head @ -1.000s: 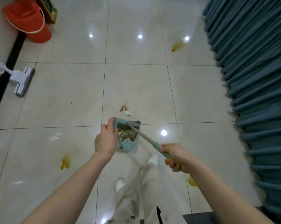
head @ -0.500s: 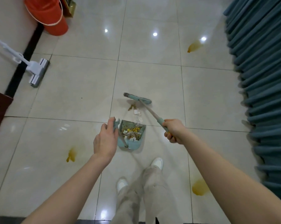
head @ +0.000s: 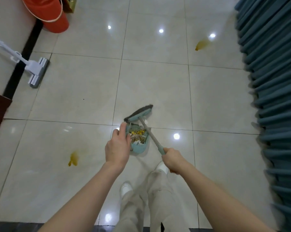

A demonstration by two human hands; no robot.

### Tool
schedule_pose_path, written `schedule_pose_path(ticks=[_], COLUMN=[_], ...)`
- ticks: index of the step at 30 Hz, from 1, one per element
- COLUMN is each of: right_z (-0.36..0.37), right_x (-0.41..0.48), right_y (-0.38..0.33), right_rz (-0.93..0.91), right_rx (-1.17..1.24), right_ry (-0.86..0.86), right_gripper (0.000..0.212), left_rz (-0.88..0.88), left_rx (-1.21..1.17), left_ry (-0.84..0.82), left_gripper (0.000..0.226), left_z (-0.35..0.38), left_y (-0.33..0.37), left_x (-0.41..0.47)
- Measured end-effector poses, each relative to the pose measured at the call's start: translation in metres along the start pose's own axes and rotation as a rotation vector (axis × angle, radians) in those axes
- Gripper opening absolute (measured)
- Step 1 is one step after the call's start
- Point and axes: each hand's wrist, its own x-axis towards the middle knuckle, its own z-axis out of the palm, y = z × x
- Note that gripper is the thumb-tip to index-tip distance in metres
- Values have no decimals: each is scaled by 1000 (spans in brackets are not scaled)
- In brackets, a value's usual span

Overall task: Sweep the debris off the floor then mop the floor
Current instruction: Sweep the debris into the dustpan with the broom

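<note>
The left hand (head: 118, 146) has its fingers curled over the near-left edge of the dustpan (head: 139, 142) and holds it tipped against the floor (head: 84, 91). The right hand (head: 172, 159) is wrapped round the lower end of the broom (head: 139, 113) handle, which runs up and away across the pan's right side to the brush head. The head lies just past the pan's open mouth, touching or nearly touching it.

Both tools look like light plastic, stiff enough to steer with one hand each. The thin handle probably gives better control gripped low, as here. The pan would likely slide on the glossy tile unless pressed down at its edge.

The debris (head: 138, 135), yellow and pale scraps, sits in the pan right beside the left fingers. It looks loose and light, so it could spill if the pan is tilted forward or jerked.

Farther out, yellow spills (head: 72, 159) mark the tile to the left, and another lies well apart at upper right. The mop (head: 36, 73) leans by the wall at far left, near a red bucket (head: 49, 15). A blue curtain (head: 275, 97) hangs along the right.
</note>
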Motion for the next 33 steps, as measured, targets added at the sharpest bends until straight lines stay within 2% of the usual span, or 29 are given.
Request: schedule_pose_path(ticks=[6, 12, 19, 29, 33], right_z=[-7, -52, -87, -75, -43], right_x=[-48, -88, -86, 2, 30], right_y=[39, 39, 24, -13, -12], right_rz=[77, 113, 73, -31, -42], right_rx=[33, 216, 304, 193, 39], right_ry=[-67, -144, -48, 129, 185], right_gripper=[42, 46, 43, 35, 41], left_rz=[3, -1, -15, -21, -7], left_rx=[-9, 2, 15, 69, 60], left_ry=[-13, -17, -19, 22, 28], left_gripper=[38, 35, 37, 37, 38], left_z=[-2, -4, -7, -13, -8], left_y=[1, -1, -7, -21, -27], left_x=[-5, -6, -10, -13, -22])
